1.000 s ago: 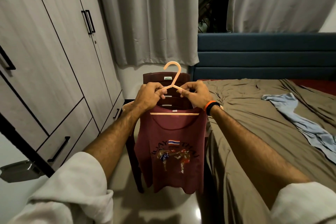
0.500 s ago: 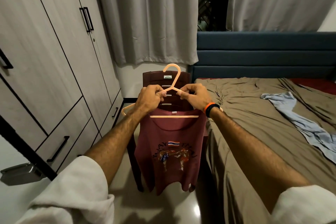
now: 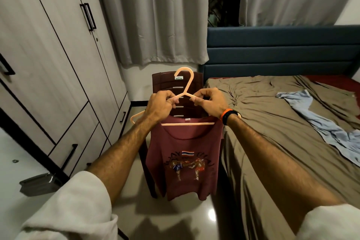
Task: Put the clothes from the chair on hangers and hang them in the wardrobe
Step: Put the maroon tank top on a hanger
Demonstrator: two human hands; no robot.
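Head view. We hold the peach hanger [image 3: 185,101] in both hands at chest height, in front of the maroon chair [image 3: 165,82], with the maroon vest [image 3: 185,160] draped from it and hanging free above the floor. The left hand [image 3: 158,107] pinches the hanger's left shoulder bar just below the neck, fingers [image 3: 175,100] curled round it; the right hand [image 3: 211,103] pinches the right shoulder bar in the same way, so both are closed on the hanger and neither is wide. The hook rises between the two hands, its open side turned left. The hanger's long axis runs left to right across our view, its left tip [image 3: 133,122] showing bare beyond the left wrist (we judge the vest may sit off-centre, though the right tip is hidden behind the right wrist). The wardrobe [image 3: 58,64] stands to our left with its doors shut, so the garment lies well apart from its goal and the left hand is the nearer to the door handles [image 3: 88,16]. We judge that one hand must free itself to open a door while the other carries the hanger by its neck. A pale blue garment [image 3: 319,119] lies on the bed [image 3: 272,142] to the right
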